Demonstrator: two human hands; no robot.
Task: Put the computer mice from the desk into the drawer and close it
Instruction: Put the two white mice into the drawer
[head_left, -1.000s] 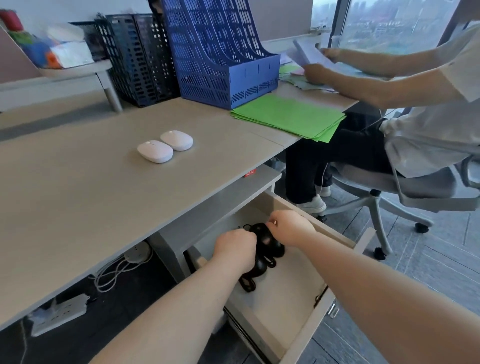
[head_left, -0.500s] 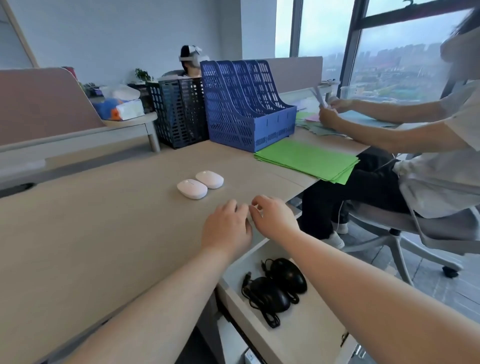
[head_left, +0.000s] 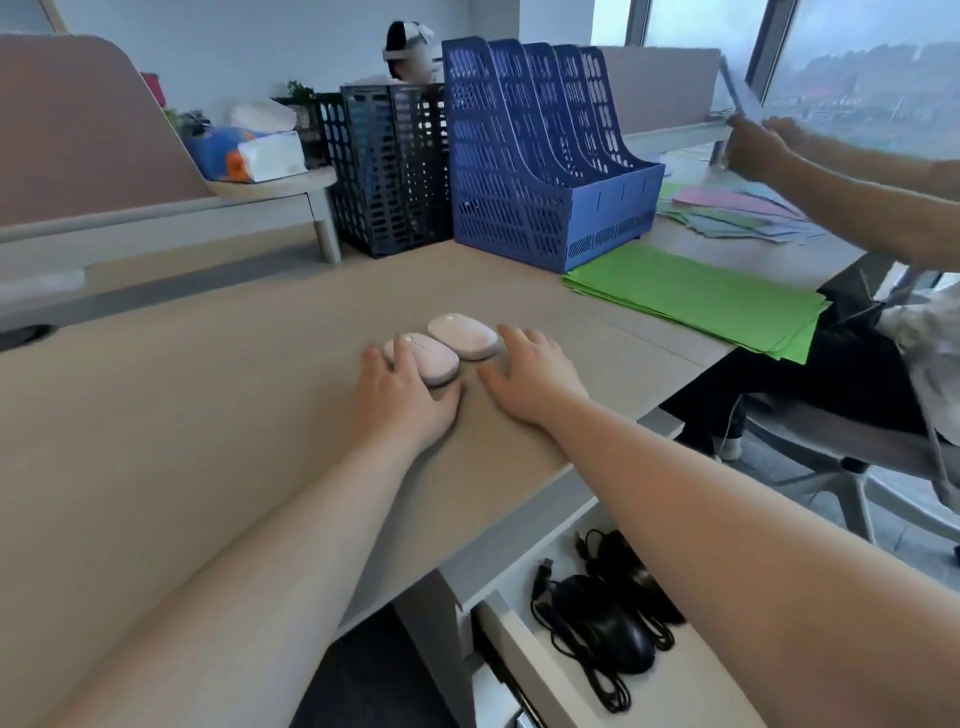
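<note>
Two white computer mice lie side by side on the beige desk (head_left: 208, 415). My left hand (head_left: 410, 400) lies over the nearer left white mouse (head_left: 435, 362), fingers across its top and thumb at its near end. My right hand (head_left: 530, 376) rests flat on the desk with spread fingers, its fingertips at the right edge of the farther right white mouse (head_left: 462, 335). Below the desk edge the drawer (head_left: 514, 660) stands open. Inside it lie two black wired mice (head_left: 608, 623); my right forearm hides part of the drawer.
A blue file rack (head_left: 524, 156) and a dark mesh basket (head_left: 389, 166) stand behind the mice. Green folders (head_left: 691, 296) lie to the right. A seated person (head_left: 831, 374) handles papers at the right end of the desk, on a wheeled chair.
Both hands left the drawer, where the black mice stay, rose over the desk edge and moved forward onto the two white mice. The view tilted up toward the desk.
</note>
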